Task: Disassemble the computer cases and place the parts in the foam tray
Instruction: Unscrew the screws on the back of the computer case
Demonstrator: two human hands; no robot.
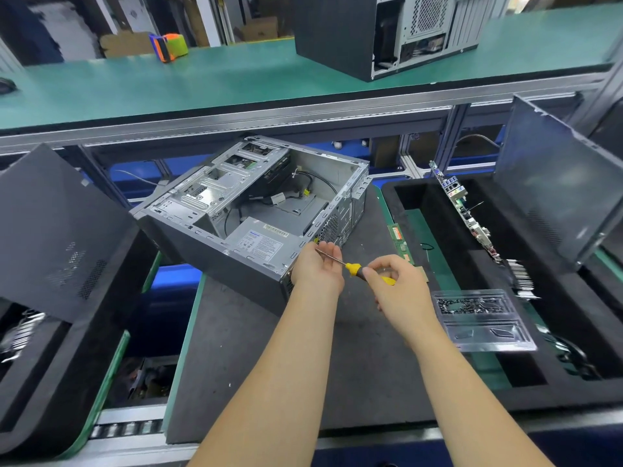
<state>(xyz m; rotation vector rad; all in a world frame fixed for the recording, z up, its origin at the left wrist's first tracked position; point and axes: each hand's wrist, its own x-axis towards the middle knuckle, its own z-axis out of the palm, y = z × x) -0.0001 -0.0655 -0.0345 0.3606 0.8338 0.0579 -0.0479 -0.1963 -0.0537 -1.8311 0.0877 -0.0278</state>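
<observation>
An open grey computer case [209, 244] lies on its side on the dark mat, with its power supply [261, 244] and black cables inside. My left hand [315, 267] rests at the case's near right corner, fingers curled round the metal shaft of a screwdriver [354, 268]. My right hand [396, 281] grips the screwdriver's yellow handle. The shaft tip points at the case's rear corner. A black foam tray [553, 392] on the right holds a motherboard [468, 217] standing on edge and a side panel [553, 183].
A clear plastic box of screws [478, 318] sits on the right tray's edge. A green memory stick [401, 244] lies beside the mat. Another foam tray with a side panel [50, 237] is on the left. A second case [381, 32] stands on the upper green shelf.
</observation>
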